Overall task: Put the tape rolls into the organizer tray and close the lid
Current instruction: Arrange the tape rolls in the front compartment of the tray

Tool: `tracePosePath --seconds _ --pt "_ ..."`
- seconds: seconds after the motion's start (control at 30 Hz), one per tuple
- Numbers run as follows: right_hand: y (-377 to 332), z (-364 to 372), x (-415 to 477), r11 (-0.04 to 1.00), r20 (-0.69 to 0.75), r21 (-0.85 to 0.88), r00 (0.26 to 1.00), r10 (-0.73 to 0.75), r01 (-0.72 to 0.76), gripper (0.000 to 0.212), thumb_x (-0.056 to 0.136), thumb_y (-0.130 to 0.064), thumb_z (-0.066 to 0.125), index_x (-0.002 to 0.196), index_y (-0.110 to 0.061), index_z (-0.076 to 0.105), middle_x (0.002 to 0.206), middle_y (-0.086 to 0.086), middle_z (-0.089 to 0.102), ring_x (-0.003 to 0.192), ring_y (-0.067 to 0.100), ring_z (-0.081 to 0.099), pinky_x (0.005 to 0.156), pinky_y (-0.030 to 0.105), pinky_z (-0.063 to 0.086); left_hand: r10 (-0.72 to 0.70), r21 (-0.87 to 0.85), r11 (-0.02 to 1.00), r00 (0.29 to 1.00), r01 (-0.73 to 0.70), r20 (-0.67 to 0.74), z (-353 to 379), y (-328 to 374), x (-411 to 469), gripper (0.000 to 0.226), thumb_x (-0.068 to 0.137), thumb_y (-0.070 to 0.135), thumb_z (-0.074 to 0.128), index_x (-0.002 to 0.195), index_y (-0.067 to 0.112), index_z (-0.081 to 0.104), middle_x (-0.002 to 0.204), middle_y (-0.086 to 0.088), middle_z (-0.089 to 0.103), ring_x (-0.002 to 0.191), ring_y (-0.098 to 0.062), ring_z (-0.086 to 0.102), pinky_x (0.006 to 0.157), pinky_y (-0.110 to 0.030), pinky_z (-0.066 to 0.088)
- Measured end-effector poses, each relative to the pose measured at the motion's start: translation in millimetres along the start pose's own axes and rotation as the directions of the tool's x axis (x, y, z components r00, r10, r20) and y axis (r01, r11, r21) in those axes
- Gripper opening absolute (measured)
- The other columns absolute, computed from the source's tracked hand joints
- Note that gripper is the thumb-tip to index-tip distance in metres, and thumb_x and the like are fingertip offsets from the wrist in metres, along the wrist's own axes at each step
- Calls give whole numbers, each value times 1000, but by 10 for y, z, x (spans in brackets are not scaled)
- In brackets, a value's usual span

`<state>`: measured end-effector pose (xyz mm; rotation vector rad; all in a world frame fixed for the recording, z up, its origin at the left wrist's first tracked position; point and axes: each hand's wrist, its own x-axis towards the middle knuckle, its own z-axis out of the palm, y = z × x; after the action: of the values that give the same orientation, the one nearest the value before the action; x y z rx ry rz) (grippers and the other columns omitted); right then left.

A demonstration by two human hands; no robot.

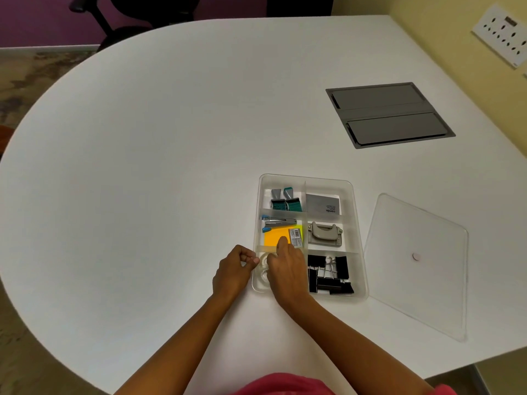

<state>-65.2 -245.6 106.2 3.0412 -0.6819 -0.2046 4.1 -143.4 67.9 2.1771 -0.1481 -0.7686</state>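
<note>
A white round-ended table (171, 138) fills most of the frame, with a grey hatch panel (389, 114) set into its top at the upper right. At the lower right lies the clear lid (422, 269), flat on the table just beside the organizer tray (358, 238), which is uncovered. The tray sits right of centre, low in the frame, divided into compartments. Black binder clips (330, 276) fill its lower right compartment, a grey hole punch (325, 234) the one above, and a grey box (323, 206) the top right. An orange sticky-note pad (275, 237) and a stapler (278, 222) share the middle left compartment, with two green stamps (286, 202) above them.

A person's bare arms reach in from the bottom edge. The right hand (286, 269) is lowered into the tray's lower left compartment, fingers curled over the clear tape rolls (263, 266) that lie there; whether it actually grips them cannot be told. The left hand (235, 269) rests at the tray's left wall, fingers folded loosely in, thumb near the rim, with nothing visibly held.
</note>
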Motion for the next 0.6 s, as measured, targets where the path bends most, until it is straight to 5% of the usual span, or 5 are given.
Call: tracePosePath --seconds 0.17,0.37,0.6 --pt "33 -24 86 991 -7 77 994 111 -110 23 51 -15 90 55 -9 68 88 16 71 63 26 66 52 27 51 -6 -18 1000 1000 6 -2 12 -14 7 10 86 36 63 86 31 54 81 16 59 87 -14 59 85 -39 50" --pt "-58 -23 146 981 123 51 976 180 -187 30 50 -29 93 61 -16 68 102 11 73 63 19 67 47 24 53 -17 -26 1000 1000 17 -4 -6 -27 13 10 85 38 64 87 30 57 81 16 60 87 -12 59 82 -35 47" --pt "5 -37 84 993 -26 118 999 35 -32 29 50 -6 91 68 -12 69 83 11 70 47 16 59 33 20 39 -3 -19 1000 1000 3 -2 15 -38 30 13 86 39 63 89 28 56 86 11 61 89 -15 59 86 -38 51"
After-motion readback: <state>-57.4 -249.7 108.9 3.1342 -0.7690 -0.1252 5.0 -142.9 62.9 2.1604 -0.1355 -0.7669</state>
